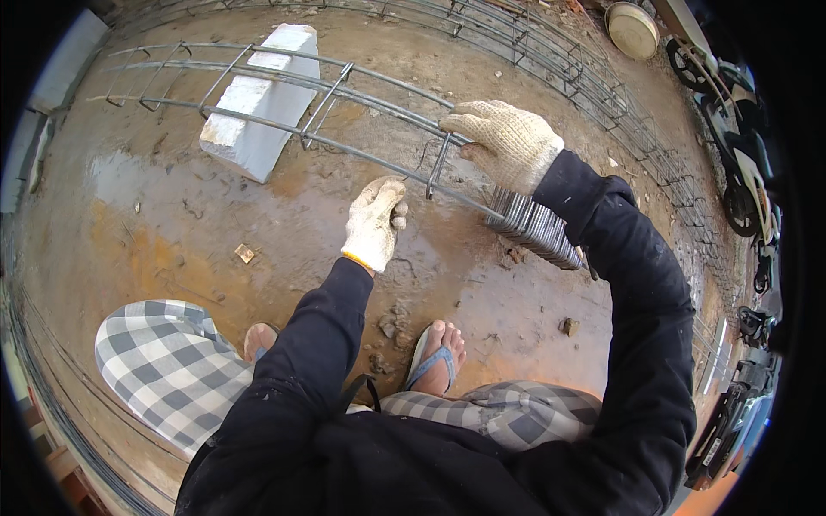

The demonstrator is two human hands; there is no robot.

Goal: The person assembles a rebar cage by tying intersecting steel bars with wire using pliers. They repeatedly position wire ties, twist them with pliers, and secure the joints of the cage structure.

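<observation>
A long rebar cage (376,158) of steel bars and square stirrups runs in front of me, its left part resting on a white block (274,138). My right hand (506,144), in a cream knitted glove, is closed on the cage's upper bars beside a stirrup. My left hand (375,222), also gloved, is just below the lower bar with its fingers curled together. Whatever it may hold is too small to make out. Thin wire (425,155) shows near the stirrup between my hands. A bunch of stirrups (535,229) is packed together below my right wrist.
More rebar cages (594,79) curve along the far and right side. A round pan (632,31) sits at the far right, near parked motorbikes (731,163). Long thin bars (64,430) lie at the left. The muddy ground (284,284) is wet, with small stones.
</observation>
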